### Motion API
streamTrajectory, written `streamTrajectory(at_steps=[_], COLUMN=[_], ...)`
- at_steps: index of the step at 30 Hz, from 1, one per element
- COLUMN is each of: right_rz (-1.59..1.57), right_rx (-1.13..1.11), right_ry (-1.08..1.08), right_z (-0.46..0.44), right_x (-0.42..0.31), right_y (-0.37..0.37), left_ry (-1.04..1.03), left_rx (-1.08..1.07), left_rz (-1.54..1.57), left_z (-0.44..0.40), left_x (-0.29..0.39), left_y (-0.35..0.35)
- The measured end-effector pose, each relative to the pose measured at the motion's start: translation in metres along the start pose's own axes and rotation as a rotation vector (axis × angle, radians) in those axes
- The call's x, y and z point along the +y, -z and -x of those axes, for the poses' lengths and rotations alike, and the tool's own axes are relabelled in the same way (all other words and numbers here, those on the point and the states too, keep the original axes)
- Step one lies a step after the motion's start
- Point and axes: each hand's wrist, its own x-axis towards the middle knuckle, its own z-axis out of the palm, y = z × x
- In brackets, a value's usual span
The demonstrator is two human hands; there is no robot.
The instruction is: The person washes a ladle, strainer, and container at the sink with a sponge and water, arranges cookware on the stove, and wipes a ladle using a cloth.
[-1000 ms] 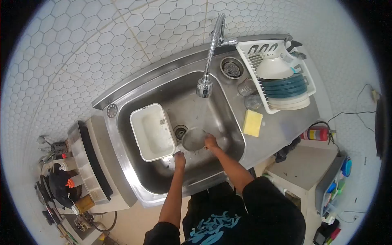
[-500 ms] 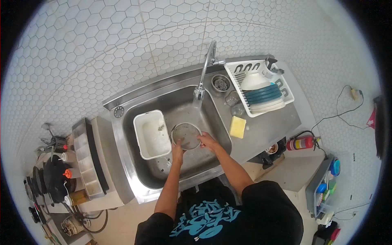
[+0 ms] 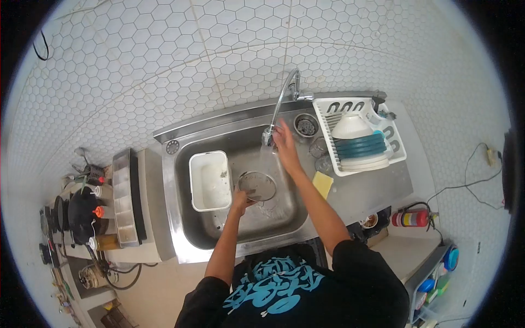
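My left hand (image 3: 240, 201) is closed on the near left edge of a round, see-through lid or shallow dish (image 3: 259, 186) inside the steel sink (image 3: 251, 224). At the faucet head (image 3: 267, 136) is my right hand (image 3: 283, 143), raised beside it with some fingers spread; whether it touches the metal is hard to tell. Water falls from the faucet head toward the round item. A white rectangular tub (image 3: 210, 181) with dark bits inside stands on the left of the sink.
Right of the sink are a white dish rack (image 3: 342, 167) with plates and a bowl, a yellow sponge (image 3: 322, 185), clear glasses (image 3: 323, 163) and a small metal bowl (image 3: 306, 126) holding a scourer. A fire extinguisher (image 3: 410, 218) sits further right, bottles and a pan far left.
My right hand has let go of the round item and moved up to the faucet head. My left hand still holds the item. The camera view has shifted.
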Motion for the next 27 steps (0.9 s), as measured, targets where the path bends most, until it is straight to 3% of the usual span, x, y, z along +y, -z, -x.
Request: streamTrajectory(at_steps=[1, 4, 8, 13, 17, 20, 22, 23, 25, 27], right_rz=[0.164, 0.246, 0.376, 0.306, 0.138, 0.194, 0.619, 0.619, 0.482, 0.425], right_rx=[-0.147, -0.304, -0.318, -0.265, -0.304, -0.23, -0.594, -0.592, -0.778, -0.816], right_ry=[0.004, 0.002, 0.049, 0.034, -0.039, 0.086, 0.322, 0.322, -0.135, -0.232], right_z=[-0.01, -0.033, -0.04, -0.043, -0.02, -0.005, 0.0, 0.005, 0.013, 0.013], right_x=[-0.002, 0.0, 0.002, 0.027, 0.021, 0.082, 0.119, 0.123, 0.105, 0.106], right_y=[0.002, -0.005, -0.012, -0.019, -0.015, -0.008, 0.004, 0.008, 0.008, 0.004], left_ry=[0.018, 0.083, 0.087, -0.026, 0.008, -0.023, 0.011, 0.011, -0.036, -0.04], left_rx=[0.017, -0.088, -0.094, -0.1, -0.045, -0.091, -0.217, -0.217, -0.159, -0.153], left_rz=[-0.002, -0.011, -0.059, -0.052, -0.008, -0.047, -0.035, -0.036, -0.119, -0.13], left_z=[0.003, 0.002, 0.006, 0.008, 0.006, 0.004, -0.006, -0.005, 0.008, 0.024], left_x=[0.003, 0.018, 0.038, 0.052, 0.055, 0.052, 0.046, 0.043, 0.05, 0.06], left_y=[-0.003, -0.008, -0.02, -0.025, -0.024, -0.019, -0.01, -0.01, -0.018, -0.021])
